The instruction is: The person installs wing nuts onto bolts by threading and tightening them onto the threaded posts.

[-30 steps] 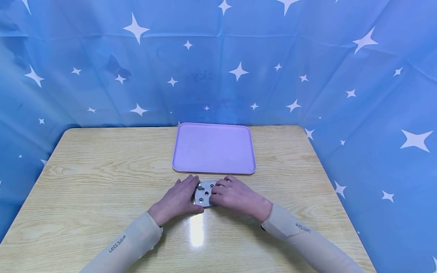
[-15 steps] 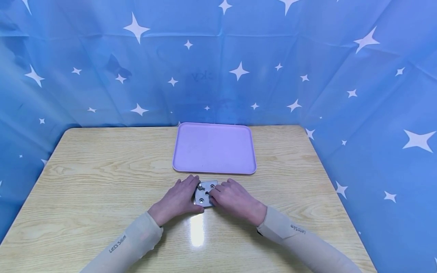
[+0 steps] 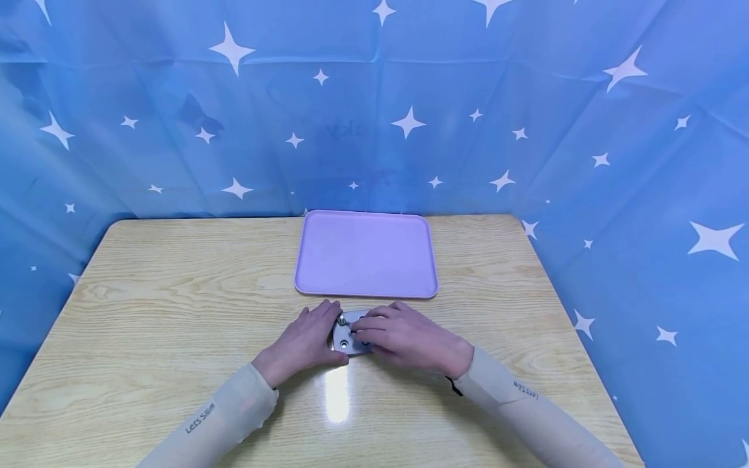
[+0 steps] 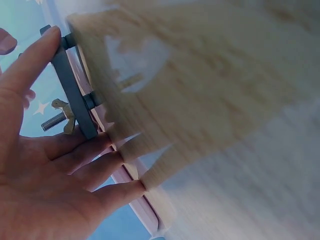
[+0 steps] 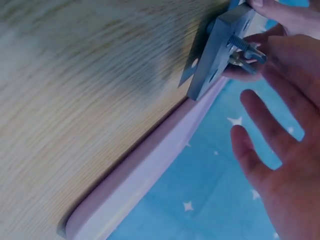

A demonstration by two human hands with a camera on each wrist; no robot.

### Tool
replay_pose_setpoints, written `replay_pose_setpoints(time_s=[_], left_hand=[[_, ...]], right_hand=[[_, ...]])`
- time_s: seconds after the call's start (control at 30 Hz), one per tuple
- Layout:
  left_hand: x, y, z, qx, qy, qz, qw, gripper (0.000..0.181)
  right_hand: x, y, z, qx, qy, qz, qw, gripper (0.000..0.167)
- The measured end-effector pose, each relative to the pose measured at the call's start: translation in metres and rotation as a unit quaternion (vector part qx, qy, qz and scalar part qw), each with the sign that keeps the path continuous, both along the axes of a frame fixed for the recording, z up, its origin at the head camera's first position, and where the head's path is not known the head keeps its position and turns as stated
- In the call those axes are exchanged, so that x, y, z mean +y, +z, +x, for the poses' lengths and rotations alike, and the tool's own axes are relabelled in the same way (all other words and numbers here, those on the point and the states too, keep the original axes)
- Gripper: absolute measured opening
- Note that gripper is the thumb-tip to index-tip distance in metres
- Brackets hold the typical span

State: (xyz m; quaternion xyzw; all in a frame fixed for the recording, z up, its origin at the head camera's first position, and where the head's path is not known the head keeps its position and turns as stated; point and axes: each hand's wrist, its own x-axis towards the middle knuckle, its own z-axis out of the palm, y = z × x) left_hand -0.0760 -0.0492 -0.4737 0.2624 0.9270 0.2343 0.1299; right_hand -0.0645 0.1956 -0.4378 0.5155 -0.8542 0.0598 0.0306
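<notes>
A thick metal plate [image 3: 340,335] with several holes lies between the hands near the middle of the wooden table. My left hand [image 3: 301,341] holds its left edge, thumb at the near side and fingers at the far side. Through the back left hole stands a threaded bolt [image 4: 53,121] with a wing nut [image 4: 69,124]. My right hand [image 3: 412,338] is over the plate's right half, hiding much of it. In the right wrist view its fingertips pinch at a wing nut [image 5: 243,64], while two other fingers stand free. Exactly how the fingertips meet it is partly hidden.
A shallow purple tray [image 3: 365,257] lies just beyond the plate. Wood-grain tabletop [image 3: 175,273] extends on both sides. Behind and at the sides hangs a blue curtain [image 3: 263,110] with white stars.
My right hand drew in more tightly over the plate's right side, then its fingers spread leftward across the plate again. The left hand and the plate keep their places.
</notes>
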Motion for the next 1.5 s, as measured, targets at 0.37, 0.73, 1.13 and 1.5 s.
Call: replay_pose_setpoints(time_s=[0.37, 0.73, 1.13, 1.5], left_hand=[[0.0, -0.001, 0.001, 0.005, 0.0, -0.001, 1.0, 0.094], [0.0, 0.001, 0.0, -0.003, 0.001, -0.005, 1.0, 0.095], [0.0, 0.001, 0.001, -0.002, -0.002, -0.005, 1.0, 0.095], [-0.001, -0.001, 0.001, 0.023, -0.01, -0.006, 0.9997, 0.093]], right_hand=[[0.0, 0.001, 0.0, 0.012, 0.02, 0.033, 0.9992, 0.03], [-0.008, -0.011, 0.0, 0.106, -0.002, 0.025, 0.9941, 0.012], [-0.024, -0.023, 0.006, 0.09, -0.084, -0.024, 0.9921, 0.014], [-0.003, 0.002, 0.001, -0.014, -0.035, 0.003, 0.9993, 0.04]])
